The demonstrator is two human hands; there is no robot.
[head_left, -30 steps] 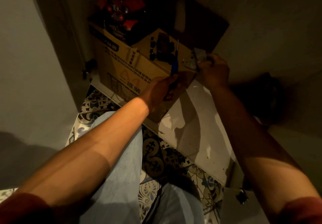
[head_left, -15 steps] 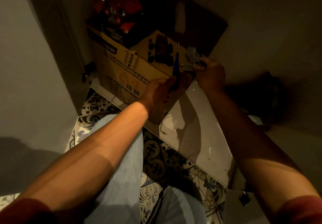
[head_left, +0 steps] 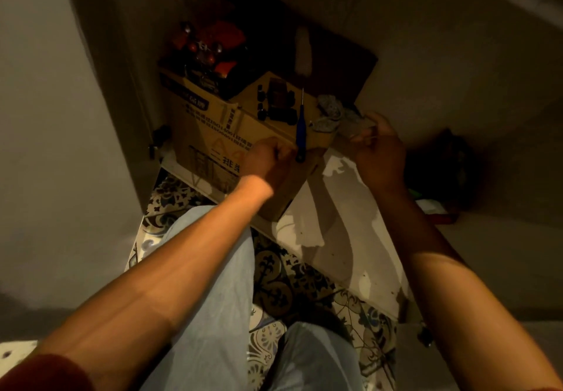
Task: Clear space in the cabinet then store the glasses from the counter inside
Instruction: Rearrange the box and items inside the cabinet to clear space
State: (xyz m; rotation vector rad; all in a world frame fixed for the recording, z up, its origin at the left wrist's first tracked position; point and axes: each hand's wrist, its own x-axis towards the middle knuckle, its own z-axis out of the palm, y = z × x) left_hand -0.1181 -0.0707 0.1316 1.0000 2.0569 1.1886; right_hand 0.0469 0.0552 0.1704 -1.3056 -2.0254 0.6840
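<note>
Blue-handled screwdriver (head_left: 301, 128) stood gripped in the left hand (head_left: 268, 159) against the box (head_left: 219, 134); the right hand (head_left: 379, 150) pinched a grey bundle (head_left: 330, 112) just right.

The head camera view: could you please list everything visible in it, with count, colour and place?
cardboard box: one, brown with dark print, on the cabinet floor at left
toy car: one, dark with black wheels, on top of the box
red toy: one, red and black, in the box's far end, details dim
screwdriver: one, blue handle, upright at the box's near edge
crumpled grey item: one, grey, right of the box; what it is cannot be told
cabinet floor: one, white, lit patches
floor tiles: patterned, blue and cream, below
jeans: pale blue
left hand: grips the screwdriver
right hand: holds the grey item
</note>
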